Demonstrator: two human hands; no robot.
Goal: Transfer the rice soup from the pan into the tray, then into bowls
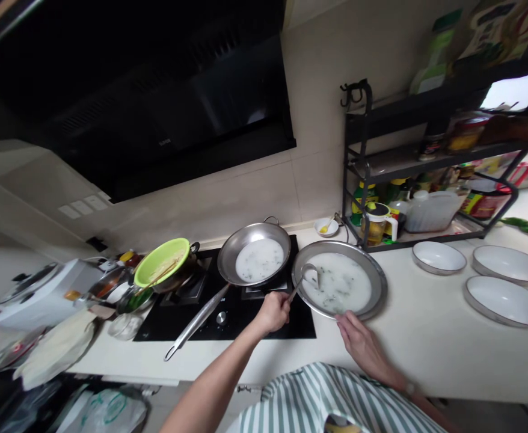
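My left hand point(273, 311) is wrapped round the handle of a metal ladle point(310, 275). The ladle's bowl dips into a milky white liquid with dark green bits, inside a wide metal basin point(378, 294). At the basin's near rim, my right hand point(358, 341) grips the edge with its fingers; the thumb is partly hidden. Left of the basin, a frying pan point(228, 258) with a long metal handle sits on the black gas hob point(257, 328). It holds the same kind of white liquid with green bits.
Three shallow bowls point(439, 257) stand on the right of the counter point(408, 355). A black rack point(430, 171) with bottles and jars rises behind. A small white dish point(326, 227) lies near the wall. A lime-green colander point(156, 255) rests at left, under the dark range hood point(178, 90).
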